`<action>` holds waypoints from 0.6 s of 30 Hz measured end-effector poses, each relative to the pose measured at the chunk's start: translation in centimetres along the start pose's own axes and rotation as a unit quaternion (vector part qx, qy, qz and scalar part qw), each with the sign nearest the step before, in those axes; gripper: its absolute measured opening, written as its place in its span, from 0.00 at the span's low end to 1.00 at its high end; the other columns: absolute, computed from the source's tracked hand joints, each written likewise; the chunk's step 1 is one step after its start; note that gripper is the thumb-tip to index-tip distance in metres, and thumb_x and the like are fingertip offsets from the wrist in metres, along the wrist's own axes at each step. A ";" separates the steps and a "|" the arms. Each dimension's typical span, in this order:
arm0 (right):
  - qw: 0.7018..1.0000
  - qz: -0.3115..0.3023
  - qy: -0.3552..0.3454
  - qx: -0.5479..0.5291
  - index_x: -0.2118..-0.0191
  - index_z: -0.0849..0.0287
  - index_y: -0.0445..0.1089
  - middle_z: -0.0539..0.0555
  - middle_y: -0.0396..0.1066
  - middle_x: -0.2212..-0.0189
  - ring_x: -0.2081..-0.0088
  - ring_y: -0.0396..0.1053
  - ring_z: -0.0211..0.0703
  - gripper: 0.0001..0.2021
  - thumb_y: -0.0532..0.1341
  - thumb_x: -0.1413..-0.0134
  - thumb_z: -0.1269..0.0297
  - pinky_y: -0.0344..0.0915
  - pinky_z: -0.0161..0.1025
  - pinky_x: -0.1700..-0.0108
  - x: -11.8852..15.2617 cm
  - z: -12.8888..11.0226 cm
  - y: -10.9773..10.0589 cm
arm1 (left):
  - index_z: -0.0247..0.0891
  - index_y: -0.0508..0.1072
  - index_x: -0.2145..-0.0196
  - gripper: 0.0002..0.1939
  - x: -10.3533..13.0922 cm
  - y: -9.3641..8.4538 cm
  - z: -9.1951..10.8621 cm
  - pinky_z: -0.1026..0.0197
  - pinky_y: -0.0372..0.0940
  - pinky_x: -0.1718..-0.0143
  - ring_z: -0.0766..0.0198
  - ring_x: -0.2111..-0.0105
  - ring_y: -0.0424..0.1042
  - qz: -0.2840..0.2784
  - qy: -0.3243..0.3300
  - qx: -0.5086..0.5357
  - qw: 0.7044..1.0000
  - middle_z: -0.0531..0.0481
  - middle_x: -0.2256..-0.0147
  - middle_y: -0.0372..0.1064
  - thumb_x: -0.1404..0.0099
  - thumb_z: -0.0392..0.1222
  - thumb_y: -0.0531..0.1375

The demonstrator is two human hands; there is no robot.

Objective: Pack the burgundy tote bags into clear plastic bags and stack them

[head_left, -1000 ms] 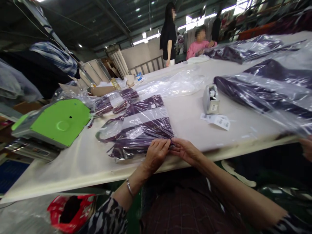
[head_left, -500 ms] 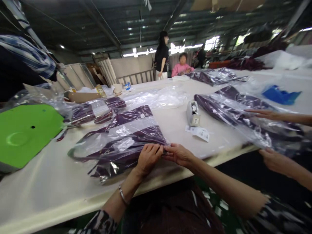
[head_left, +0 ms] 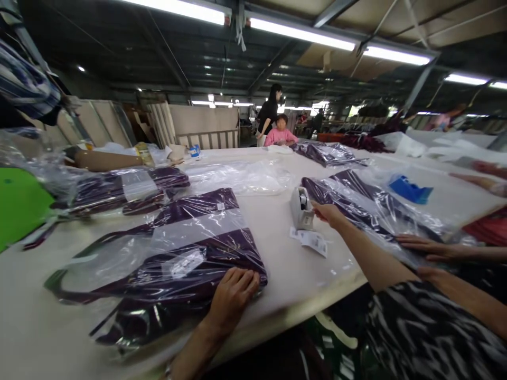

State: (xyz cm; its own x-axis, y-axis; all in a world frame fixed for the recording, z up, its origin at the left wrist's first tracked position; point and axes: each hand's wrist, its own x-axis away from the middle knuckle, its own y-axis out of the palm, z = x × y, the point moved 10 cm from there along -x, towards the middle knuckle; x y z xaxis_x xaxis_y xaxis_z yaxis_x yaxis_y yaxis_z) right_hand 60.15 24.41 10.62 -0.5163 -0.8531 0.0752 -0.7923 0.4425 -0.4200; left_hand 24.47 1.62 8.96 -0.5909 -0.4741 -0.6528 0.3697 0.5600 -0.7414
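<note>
A dark purple garment [head_left: 174,221] lies folded in a clear plastic bag on the table before me, with a white label under the film. My left hand [head_left: 234,295] is closed on the bag's near right edge, fingers curled over the film. To the right stands a pale tape dispenser [head_left: 301,208] with a roll in it. My right hand [head_left: 328,214] reaches to its front end, fingers closed in a pinch at the tape; the tape's end is too small to make out. Printed label sheets [head_left: 312,241] lie just below the dispenser.
Another bagged purple garment [head_left: 364,203] lies at right under a co-worker's hands [head_left: 428,248]. More bagged garments [head_left: 130,187] are at left, near a green board [head_left: 24,206]. Clear bags [head_left: 241,177] lie behind. A blue tape dispenser [head_left: 410,189] sits far right. Two people [head_left: 279,136] are beyond the table.
My right hand has left the bag's edge and moved right to the tape dispenser. My left hand stays on the bag. The co-worker's hands have shifted on their bag, and the view has tilted up.
</note>
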 end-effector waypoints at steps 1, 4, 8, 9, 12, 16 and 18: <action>1.000 -0.012 0.013 -0.006 0.78 0.65 0.72 0.56 0.72 0.81 0.77 0.67 0.40 0.14 0.68 0.49 0.60 0.61 0.38 0.71 -0.3 0.1 1.1 | 0.38 0.71 0.49 0.12 0.0 0.0 0.0 0.55 0.63 0.52 0.60 0.60 0.71 0.003 -0.002 0.000 1.000 0.48 0.59 0.76 0.26 0.34 0.52; 0.999 -0.014 0.032 -0.026 0.79 0.65 0.71 0.52 0.70 0.82 0.80 0.63 0.36 0.11 0.70 0.52 0.68 0.59 0.36 0.73 -0.5 -0.2 3.4 | 0.37 0.71 0.49 0.12 0.0 -0.4 0.0 0.55 0.63 0.53 0.60 0.60 0.71 0.019 -0.009 0.009 1.000 0.48 0.59 0.76 0.26 0.33 0.52; 0.997 0.010 0.035 -0.063 0.77 0.63 0.69 0.47 0.69 0.82 0.79 0.64 0.33 0.10 0.67 0.47 0.71 0.59 0.32 0.74 0.1 -1.0 3.1 | 0.37 0.70 0.50 0.12 -0.3 -0.8 -0.2 0.57 0.63 0.55 0.61 0.61 0.71 0.018 -0.026 0.034 0.999 0.48 0.60 0.75 0.25 0.34 0.50; 0.996 0.015 0.032 -0.076 0.76 0.63 0.69 0.47 0.69 0.81 0.79 0.65 0.33 0.10 0.66 0.46 0.71 0.58 0.32 0.75 0.5 -1.2 2.6 | 0.38 0.70 0.51 0.11 -0.3 -0.8 -0.3 0.57 0.63 0.55 0.61 0.60 0.71 0.016 -0.027 0.037 0.999 0.49 0.60 0.75 0.25 0.34 0.50; 0.993 0.022 0.029 -0.114 0.76 0.61 0.70 0.50 0.72 0.81 0.80 0.67 0.35 0.08 0.67 0.49 0.68 0.56 0.32 0.77 2.1 -0.8 1.1 | 0.39 0.71 0.54 0.09 -0.3 -0.7 -0.2 0.57 0.63 0.55 0.61 0.60 0.71 0.011 -0.015 0.035 0.999 0.49 0.58 0.75 0.25 0.36 0.51; 0.988 0.004 0.068 -0.137 0.76 0.60 0.68 0.50 0.71 0.83 0.83 0.63 0.33 0.08 0.67 0.52 0.69 0.55 0.32 0.80 4.8 2.3 1.2 | 0.39 0.70 0.55 0.06 -0.2 -0.4 -0.2 0.56 0.63 0.55 0.60 0.60 0.70 0.015 -0.008 0.031 0.999 0.50 0.58 0.75 0.27 0.36 0.55; 0.987 -0.005 0.085 -0.134 0.78 0.60 0.66 0.49 0.68 0.86 0.85 0.61 0.33 0.10 0.66 0.51 0.70 0.55 0.31 0.81 5.7 3.7 1.7 | 0.40 0.71 0.55 0.05 -0.2 -0.2 -0.3 0.56 0.63 0.56 0.60 0.60 0.70 0.009 -0.010 0.028 1.000 0.50 0.58 0.74 0.28 0.36 0.57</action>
State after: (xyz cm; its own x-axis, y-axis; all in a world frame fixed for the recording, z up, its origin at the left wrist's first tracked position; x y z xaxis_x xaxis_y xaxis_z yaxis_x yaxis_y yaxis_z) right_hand 57.05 19.29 6.94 -0.5367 -0.8093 0.2387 -0.8437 0.5108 -0.1650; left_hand 24.32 1.78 9.29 -0.5692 -0.4790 -0.6683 0.4194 0.5300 -0.7370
